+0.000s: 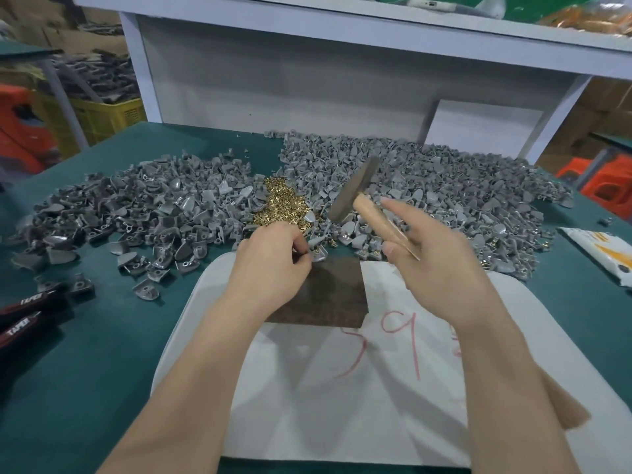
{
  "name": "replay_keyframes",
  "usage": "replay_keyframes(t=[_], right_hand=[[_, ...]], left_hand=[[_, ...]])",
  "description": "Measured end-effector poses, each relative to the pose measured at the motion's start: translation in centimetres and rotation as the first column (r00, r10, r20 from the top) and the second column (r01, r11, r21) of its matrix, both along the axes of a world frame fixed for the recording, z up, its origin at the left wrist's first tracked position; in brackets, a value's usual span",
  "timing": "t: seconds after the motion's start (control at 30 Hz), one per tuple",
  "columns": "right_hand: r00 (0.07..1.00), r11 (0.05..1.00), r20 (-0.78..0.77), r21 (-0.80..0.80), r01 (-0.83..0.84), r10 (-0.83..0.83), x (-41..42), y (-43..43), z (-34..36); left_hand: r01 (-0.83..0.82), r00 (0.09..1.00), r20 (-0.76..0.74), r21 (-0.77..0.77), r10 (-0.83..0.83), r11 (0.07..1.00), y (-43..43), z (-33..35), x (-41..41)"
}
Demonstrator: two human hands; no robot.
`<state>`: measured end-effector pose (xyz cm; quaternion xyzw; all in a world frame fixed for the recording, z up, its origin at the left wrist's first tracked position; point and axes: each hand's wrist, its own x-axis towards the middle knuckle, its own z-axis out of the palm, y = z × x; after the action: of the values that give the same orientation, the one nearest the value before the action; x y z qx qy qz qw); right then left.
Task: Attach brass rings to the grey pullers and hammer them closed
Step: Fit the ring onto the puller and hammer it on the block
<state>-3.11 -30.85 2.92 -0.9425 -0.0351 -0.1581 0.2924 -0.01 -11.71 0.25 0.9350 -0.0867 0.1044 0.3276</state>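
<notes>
While the left hand pinches one small grey puller between curled thumb and fingertips at the far edge of a dark block, the right hand grips the wooden handle of a hammer, forefinger stretched along it, the steel head poised above and just beyond the pinch. The puller looks light, stiff and hard to keep from skidding (a glint of brass at it suggests a ring is fitted, though it is too small to be sure), so it is probably best held by its broad tail, fingertips back from the end that takes the blow. Just beyond the pinch lies a heap of brass rings, loose and apt to scatter. Mounds of grey pullers spread to either side of it. Nearer the person than the block, a white sheet marked in red covers the green table. The head-heavy hammer likely needs only a short tap
</notes>
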Motion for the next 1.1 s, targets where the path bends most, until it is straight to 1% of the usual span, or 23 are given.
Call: replay_keyframes(t=[0.1,0.13,0.17,0.23,0.27,0.3,0.37,0.43,0.47,0.53,0.57,0.6,0.67,0.7,0.77,0.8,0.83,0.87,0.9,0.93,1.0,1.03,1.1], right_hand=[[0.976,0.996,0.218,0.081,-0.037,0.019,-1.1,0.7,0.4],[0.970,0.995,0.236,0.069,-0.067,0.049,-1.5,0.8,0.6],[0.973,0.994,0.212,0.023,-0.103,0.096,-1.9,0.8,0.6],[0.980,0.982,0.084,-0.057,-0.178,0.182,-2.4,0.9,0.2],[0.983,0.981,0.041,-0.084,-0.173,0.177,-2.6,1.0,0.0],[0.988,0.984,0.046,-0.111,-0.138,0.144,-2.5,1.1,-0.1],[0.980,0.994,0.186,-0.101,-0.052,0.071,-2.3,1.5,0.0],[0.941,0.995,0.327,0.013,-0.102,0.093,-2.5,1.4,0.4],[0.937,0.989,0.322,0.024,-0.149,0.133,-2.6,1.2,0.4],[0.967,0.979,0.155,-0.074,-0.192,0.201,-2.7,1.1,0.2],[0.977,0.974,0.084,-0.129,-0.186,0.197,-2.8,1.0,-0.1],[0.984,0.974,0.072,-0.170,-0.150,0.164,-2.8,0.8,-0.3],[0.980,0.978,0.167,-0.199,-0.069,0.103,-2.9,1.0,0.1],[0.964,0.986,0.247,-0.152,-0.063,0.099,-3.1,1.3,0.2],[0.909,0.989,0.397,0.007,-0.146,0.131,-3.5,1.4,0.3],[0.897,0.984,0.415,0.020,-0.178,0.154,-3.5,1.4,0.1],[0.911,0.980,0.368,-0.009,-0.198,0.188,-3.6,1.4,0.0],[0.935,0.974,0.272,-0.054,-0.220,0.227,-3.5,1.6,-0.3],[0.957,0.968,0.164,-0.108,-0.226,0.241,-3.5,1.7,-0.5],[0.970,0.965,0.103,-0.165,-0.203,0.222,-3.5,1.8,-0.5],[0.974,0.963,0.134,-0.225,-0.149,0.182,-3.1,2.3,0.3],[0.965,0.970,0.196,-0.202,-0.133,0.173,-3.2,2.4,0.6],[0.933,0.986,0.321,-0.063,-0.153,0.165,-3.2,2.2,0.7]], left_hand=[[0.005,1.000,0.001,-0.032,-0.005,0.999,0.1,0.0,0.0],[0.010,1.000,0.006,-0.047,-0.010,0.999,0.1,0.0,0.0],[0.009,1.000,0.009,-0.050,-0.008,0.999,0.1,0.0,0.0],[-0.007,1.000,0.005,-0.031,0.007,0.999,0.0,0.1,0.0],[-0.013,1.000,0.005,-0.024,0.013,1.000,0.0,0.2,0.0],[-0.017,1.000,0.006,-0.027,0.017,1.000,0.0,0.2,-0.1],[0.000,1.000,0.001,-0.049,0.000,0.999,0.0,0.1,0.0],[0.016,1.000,0.010,-0.063,-0.016,0.998,0.0,0.1,0.0],[0.013,1.000,0.009,-0.064,-0.012,0.998,0.0,0.0,0.0],[-0.006,1.000,0.003,-0.057,0.006,0.998,0.0,0.0,0.1],[-0.014,1.000,-0.003,-0.052,0.013,0.999,0.0,0.1,0.1],[-0.019,1.000,-0.004,-0.051,0.019,0.999,0.0,0.1,0.0],[-0.015,1.000,0.000,-0.064,0.015,0.998,0.0,0.1,-0.1],[-0.005,1.000,0.008,-0.067,0.005,0.998,0.0,0.0,0.0],[0.011,1.000,0.030,-0.044,-0.010,0.999,0.0,-0.1,0.1],[0.010,0.999,0.034,-0.035,-0.009,0.999,0.0,-0.2,0.1],[0.003,0.999,0.032,-0.034,-0.002,0.999,0.0,-0.2,0.1],[-0.010,1.000,0.028,-0.034,0.011,0.999,0.0,-0.1,0.1],[-0.020,0.999,0.025,-0.032,0.021,0.999,0.0,0.0,0.0],[-0.024,0.999,0.027,-0.026,0.025,0.999,-0.1,0.1,-0.1],[-0.016,0.999,0.033,-0.008,0.016,1.000,-0.1,0.1,-0.1],[-0.007,0.999,0.032,-0.004,0.007,1.000,-0.1,0.0,-0.1],[-0.016,0.999,0.035,-0.016,0.016,1.000,-0.1,0.0,0.0]])
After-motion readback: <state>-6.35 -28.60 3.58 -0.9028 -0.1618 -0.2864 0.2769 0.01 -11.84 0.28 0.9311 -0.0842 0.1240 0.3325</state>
